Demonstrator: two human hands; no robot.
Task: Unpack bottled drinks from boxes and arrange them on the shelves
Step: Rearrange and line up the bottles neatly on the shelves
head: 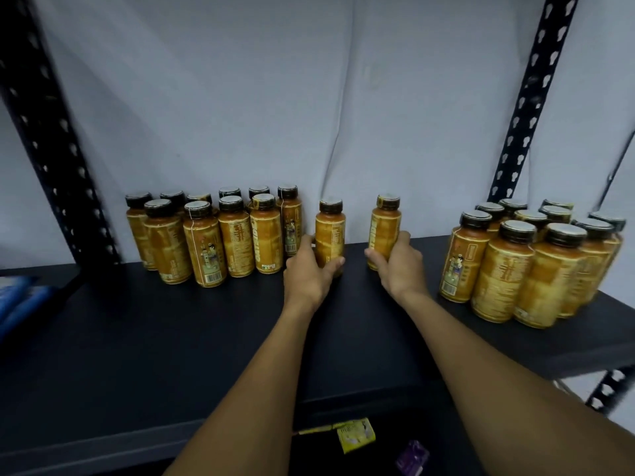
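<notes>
- The left hand (309,274) grips the left bottle (330,225); its fingers are curled round the lower half, one digit showing on each side, so the amber body and black cap stand clear above the knuckles
- The right hand (402,266) grips the right bottle (385,225) low down in the same way; the bottle sits at the hand's upper left, clamped between the curled fingers and the thumb
- Both bottles stand upright in the middle of the black shelf (171,338), apart from each other; their bases are hidden behind the hands
- A left cluster of bottles (206,242) stands just beside the left bottle; a right cluster of bottles (536,269) stands well apart from the right bottle
- A yellow packet (354,434) lies below the shelf's front edge
</notes>
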